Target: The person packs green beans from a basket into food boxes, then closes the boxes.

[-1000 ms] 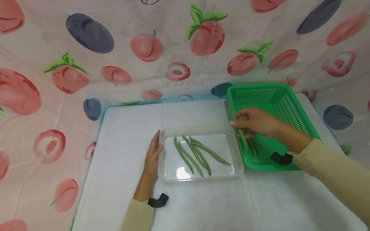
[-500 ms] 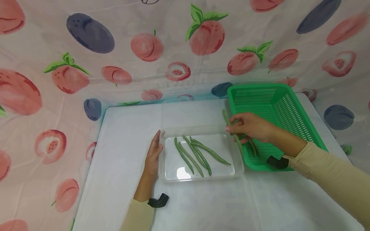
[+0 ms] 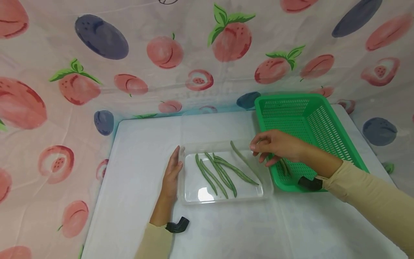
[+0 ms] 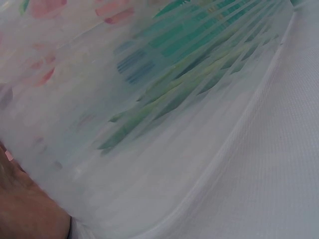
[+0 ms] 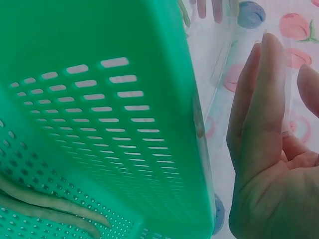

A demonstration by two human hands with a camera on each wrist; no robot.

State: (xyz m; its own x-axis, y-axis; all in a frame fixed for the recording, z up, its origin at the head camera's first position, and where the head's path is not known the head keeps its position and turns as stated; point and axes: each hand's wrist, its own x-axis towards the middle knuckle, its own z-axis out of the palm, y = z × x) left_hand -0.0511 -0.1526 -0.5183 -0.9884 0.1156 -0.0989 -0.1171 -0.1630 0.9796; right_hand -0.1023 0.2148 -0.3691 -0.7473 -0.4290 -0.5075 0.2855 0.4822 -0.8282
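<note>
Several green beans (image 3: 237,170) lie in a clear plastic container (image 3: 226,201) on the white table. One more green bean (image 3: 242,157) slants over the container's right part, just left of my right hand (image 3: 275,144). That hand hovers between container and basket with its fingers extended and nothing between them, as the right wrist view also shows. My left hand (image 3: 169,178) rests against the container's left side, fingers along the wall. In the left wrist view, the beans show blurred through the ribbed clear wall. Remaining beans (image 5: 55,201) lie in the green basket (image 3: 291,124).
The basket stands right of the container, its raised perforated walls close to the container's right edge. Behind the container lies its clear lid (image 3: 216,127), hard to see. A fruit-printed cloth (image 3: 200,46) hangs behind the white table (image 3: 139,162).
The right hand has carried one green bean leftward from the basket and let it go over the container's right part. The left hand has stayed in place.
</note>
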